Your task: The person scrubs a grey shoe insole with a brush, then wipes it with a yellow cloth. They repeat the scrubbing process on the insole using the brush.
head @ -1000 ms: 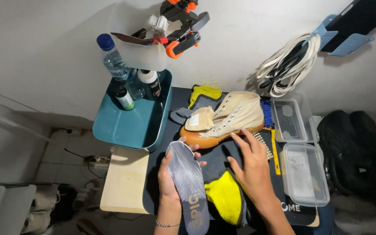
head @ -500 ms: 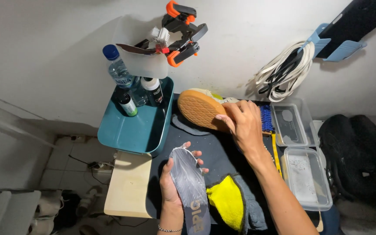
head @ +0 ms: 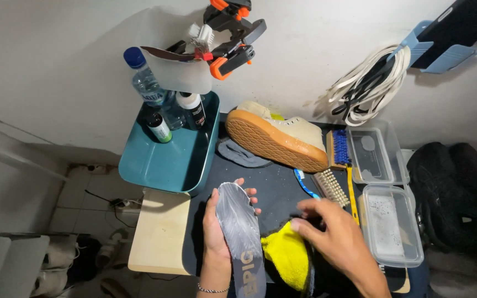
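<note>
My left hand (head: 215, 232) holds a grey shoe insole (head: 241, 232) flat over the dark mat (head: 274, 185), fingers curled round its edges. My right hand (head: 335, 240) hovers open just right of it, fingers spread above a yellow cloth (head: 287, 254) and dark cloth. A cream high-top shoe (head: 280, 135) with a tan rubber sole lies tipped on its side at the back of the mat, sole facing me, free of either hand. A second insole (head: 241, 154) lies under its toe.
A teal tray (head: 164, 163) with a water bottle (head: 146, 85) and small bottles stands at the left. Brushes (head: 332, 185) and two clear plastic boxes (head: 393, 221) lie at the right. Orange clamps (head: 230, 27) and coiled laces (head: 368, 85) hang on the wall. A black bag (head: 459, 187) sits far right.
My right hand set the shoe on its side at the back of the mat, let go and drew back toward the yellow cloth. The left hand kept the insole.
</note>
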